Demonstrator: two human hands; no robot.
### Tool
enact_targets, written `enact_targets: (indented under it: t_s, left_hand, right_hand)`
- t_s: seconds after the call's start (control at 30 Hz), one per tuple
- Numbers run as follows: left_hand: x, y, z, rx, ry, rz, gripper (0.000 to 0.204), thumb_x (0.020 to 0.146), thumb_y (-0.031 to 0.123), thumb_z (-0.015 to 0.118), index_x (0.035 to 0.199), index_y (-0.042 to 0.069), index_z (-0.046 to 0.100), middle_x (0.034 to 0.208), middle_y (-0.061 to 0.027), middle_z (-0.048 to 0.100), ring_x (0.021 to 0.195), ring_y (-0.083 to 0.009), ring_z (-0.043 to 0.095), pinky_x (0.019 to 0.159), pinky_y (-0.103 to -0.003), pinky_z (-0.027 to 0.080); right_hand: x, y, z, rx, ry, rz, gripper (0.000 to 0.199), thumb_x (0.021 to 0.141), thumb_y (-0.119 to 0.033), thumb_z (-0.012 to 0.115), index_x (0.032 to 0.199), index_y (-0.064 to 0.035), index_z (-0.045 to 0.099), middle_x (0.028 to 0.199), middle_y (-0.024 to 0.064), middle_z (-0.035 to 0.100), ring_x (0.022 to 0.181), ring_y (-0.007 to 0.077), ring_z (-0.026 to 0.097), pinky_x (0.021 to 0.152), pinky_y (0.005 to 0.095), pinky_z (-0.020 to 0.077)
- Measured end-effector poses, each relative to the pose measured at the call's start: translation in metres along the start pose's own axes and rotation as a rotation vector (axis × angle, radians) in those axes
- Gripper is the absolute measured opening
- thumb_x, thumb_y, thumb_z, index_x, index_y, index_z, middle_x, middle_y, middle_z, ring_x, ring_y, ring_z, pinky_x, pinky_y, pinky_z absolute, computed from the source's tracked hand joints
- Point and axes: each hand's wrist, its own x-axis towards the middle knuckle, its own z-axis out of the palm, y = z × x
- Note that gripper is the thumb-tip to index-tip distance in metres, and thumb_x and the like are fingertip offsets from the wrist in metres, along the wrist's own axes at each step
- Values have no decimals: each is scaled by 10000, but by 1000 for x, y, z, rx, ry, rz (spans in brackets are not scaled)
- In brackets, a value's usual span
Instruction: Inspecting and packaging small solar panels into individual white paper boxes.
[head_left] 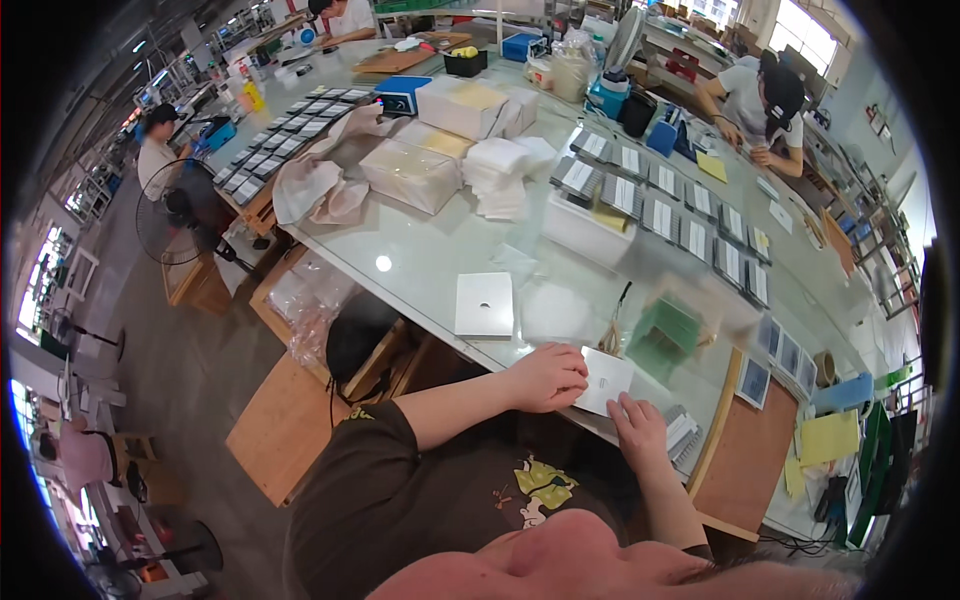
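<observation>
- Left hand (545,379): curled fingers touching white card (602,377), grip unclear.
- Right hand (643,432): fingers touching its corner, grip unclear.
- White square (484,318) nearby on counter (425,278).

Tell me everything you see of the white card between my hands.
The white card is flat and squarish, with small grey marks near its middle. It looks like paper or cardboard; its thickness is unclear. It is askew at the table's near edge, the left hand touching its left side, the right hand its lower right corner.
</observation>
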Motion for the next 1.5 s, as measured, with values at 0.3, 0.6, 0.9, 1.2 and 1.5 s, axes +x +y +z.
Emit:
enact_targets:
  t_s: [0.3, 0.6, 0.9, 1.2, 1.5]
  left_hand:
    - [17, -13, -1, -201, 68, -24, 235, 772, 85, 646, 1005, 90, 622, 962, -81, 618, 954, -284, 587, 854, -403, 458]
    - [25, -29, 15, -41, 7, -671, 535, 715, 350, 771, 1044, 5, 528, 982, -162, 567, 926, -304, 574, 797, -381, 479]
    - [-8, -28, 18, -207, 197, -814, 360, 852, 300, 668, 996, -11, 559, 871, -97, 600, 733, -208, 603, 632, -307, 480]
    - [-23, -17, 15, -1033, -7, -1227, 206, 930, 260, 593, 946, 56, 606, 871, -32, 662, 668, -99, 620, 494, -209, 411]
    - [-23, -6, 12, -1182, -22, -1320, 185, 939, 248, 583, 973, 66, 580, 875, -20, 645, 643, -77, 586, 467, -183, 375]
  right_hand:
    - [20, -10, -11, 281, 388, 158, 316, 712, 93, 637, 1006, -23, 627, 861, 119, 644, 703, 289, 605, 614, 360, 499]
    - [14, -27, 34, 727, 117, 1011, 647, 820, -191, 704, 1360, -6, 399, 573, 3, 490, 517, 77, 437, 505, 251, 389]
    - [-12, -18, 49, 925, 271, 1036, 540, 885, -138, 642, 1337, 32, 398, 677, 21, 566, 615, 57, 497, 590, 215, 408]
    - [0, -16, 47, 1261, 307, 1131, 535, 852, -45, 663, 1323, 11, 415, 736, 8, 607, 613, 47, 518, 558, 191, 409]
    - [2, -19, 42, 1290, 304, 1183, 555, 833, -36, 678, 1319, 14, 413, 689, 2, 588, 538, 48, 487, 466, 185, 352]
